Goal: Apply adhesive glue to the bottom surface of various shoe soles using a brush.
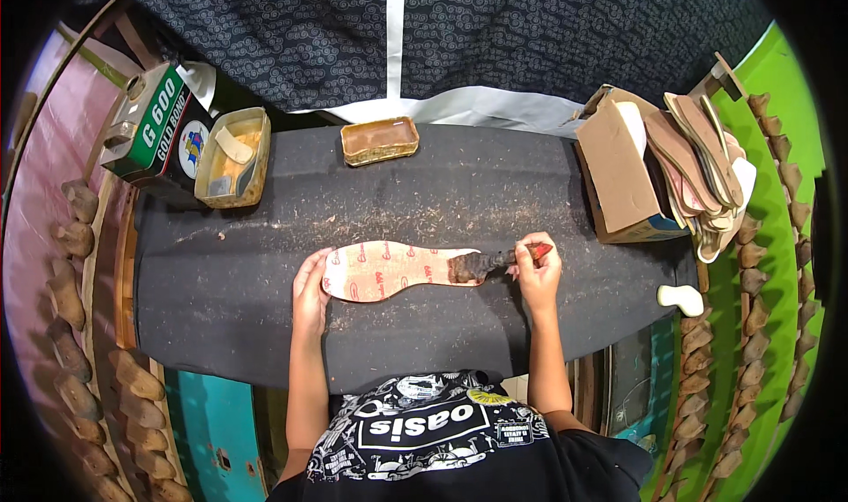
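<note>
In the head view, a table under dark cloth carries several containers along its far side. By the far left corner stands a green and white metal can with a cap on top. Just in front of it, toward the left edge, is a yellowish tub holding a pale flat piece, a grey piece and an orange-yellow layer at the bottom. Near the middle of the far edge sits a small shallow tub filled with something brown. At the far right corner a cardboard box is packed with tan and white soles, some leaning out over its right side. A white piece lies at the right edge.

The insole, pale with red print, is held near the middle of the table, toward the near edge, its long side running left to right between the two hands. The left hand is clamped on its wide left end. The right hand, just beyond the narrow right end, is closed around a red-handled brush, whose dark head is at that end, over a dark brown patch. The hands are well apart. Light crumbs are scattered over the cloth.
</note>
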Action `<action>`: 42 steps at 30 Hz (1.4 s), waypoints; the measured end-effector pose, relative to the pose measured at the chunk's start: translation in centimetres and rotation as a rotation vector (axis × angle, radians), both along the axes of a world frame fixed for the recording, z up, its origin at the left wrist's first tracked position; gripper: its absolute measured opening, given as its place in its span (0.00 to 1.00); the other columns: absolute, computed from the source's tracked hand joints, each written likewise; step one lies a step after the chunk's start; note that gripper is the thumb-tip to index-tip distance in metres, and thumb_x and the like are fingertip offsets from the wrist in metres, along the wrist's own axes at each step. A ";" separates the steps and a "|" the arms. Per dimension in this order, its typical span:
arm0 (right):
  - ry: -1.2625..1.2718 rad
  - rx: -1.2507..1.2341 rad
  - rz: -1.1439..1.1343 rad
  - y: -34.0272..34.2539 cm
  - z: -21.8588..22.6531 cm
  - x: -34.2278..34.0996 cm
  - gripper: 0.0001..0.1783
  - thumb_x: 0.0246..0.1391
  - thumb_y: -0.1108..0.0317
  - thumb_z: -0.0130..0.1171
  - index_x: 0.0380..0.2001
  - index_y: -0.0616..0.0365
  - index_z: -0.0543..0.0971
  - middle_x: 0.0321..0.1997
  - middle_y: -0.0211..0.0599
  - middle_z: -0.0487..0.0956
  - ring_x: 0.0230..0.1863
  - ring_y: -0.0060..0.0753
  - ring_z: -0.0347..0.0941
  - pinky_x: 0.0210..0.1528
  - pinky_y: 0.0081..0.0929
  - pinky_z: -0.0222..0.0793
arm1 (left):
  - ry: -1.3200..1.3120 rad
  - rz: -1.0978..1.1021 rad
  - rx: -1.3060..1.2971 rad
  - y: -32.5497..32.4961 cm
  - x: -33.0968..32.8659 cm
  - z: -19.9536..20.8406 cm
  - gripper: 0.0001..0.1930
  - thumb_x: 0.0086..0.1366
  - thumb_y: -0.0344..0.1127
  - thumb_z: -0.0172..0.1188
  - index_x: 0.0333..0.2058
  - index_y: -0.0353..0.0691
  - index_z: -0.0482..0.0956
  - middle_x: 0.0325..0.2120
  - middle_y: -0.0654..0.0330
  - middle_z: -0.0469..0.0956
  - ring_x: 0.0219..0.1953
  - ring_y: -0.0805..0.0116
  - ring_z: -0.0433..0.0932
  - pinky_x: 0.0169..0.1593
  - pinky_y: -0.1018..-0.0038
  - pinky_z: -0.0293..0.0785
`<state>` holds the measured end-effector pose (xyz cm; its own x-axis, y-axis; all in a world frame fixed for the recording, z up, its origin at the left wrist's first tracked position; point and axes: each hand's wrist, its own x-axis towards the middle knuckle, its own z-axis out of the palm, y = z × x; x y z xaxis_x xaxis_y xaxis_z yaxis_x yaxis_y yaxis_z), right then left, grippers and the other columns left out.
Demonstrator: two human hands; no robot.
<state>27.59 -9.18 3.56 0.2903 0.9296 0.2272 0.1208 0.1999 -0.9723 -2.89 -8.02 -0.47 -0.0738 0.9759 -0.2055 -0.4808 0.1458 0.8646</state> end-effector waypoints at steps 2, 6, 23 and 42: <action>0.044 -0.009 -0.049 -0.1 0.1 0.8 0.04 0.47 0.75 0.49 0.27 0.60 0.66 0.19 0.26 0.67 0.15 0.13 0.63 0.17 0.10 0.61 | -0.011 -0.002 0.002 -0.2 -0.2 -0.2 0.12 0.60 0.32 0.42 0.40 0.34 0.66 0.34 0.60 0.71 0.36 0.76 0.71 0.40 0.81 0.68; -0.039 -0.013 -0.148 -0.1 0.5 2.3 0.03 0.47 0.75 0.48 0.27 0.60 0.66 0.18 0.27 0.67 0.14 0.13 0.62 0.15 0.10 0.59 | -0.028 -0.004 0.004 0.0 -0.1 -0.3 0.11 0.60 0.32 0.42 0.40 0.34 0.66 0.34 0.60 0.72 0.37 0.76 0.71 0.40 0.81 0.68; -0.035 0.008 -0.196 0.0 0.3 3.6 0.03 0.47 0.75 0.48 0.27 0.59 0.66 0.19 0.28 0.67 0.13 0.13 0.61 0.14 0.10 0.59 | 0.002 0.051 0.026 0.0 0.0 -0.7 0.11 0.60 0.32 0.44 0.41 0.36 0.65 0.32 0.63 0.70 0.34 0.79 0.70 0.37 0.83 0.67; 0.133 -0.045 -0.187 2.0 -1.6 0.1 0.04 0.48 0.73 0.48 0.28 0.59 0.65 0.17 0.27 0.67 0.11 0.14 0.62 0.10 0.10 0.55 | 0.005 0.048 0.067 0.1 -0.2 -1.1 0.12 0.59 0.29 0.44 0.42 0.36 0.62 0.32 0.62 0.69 0.35 0.78 0.69 0.39 0.83 0.66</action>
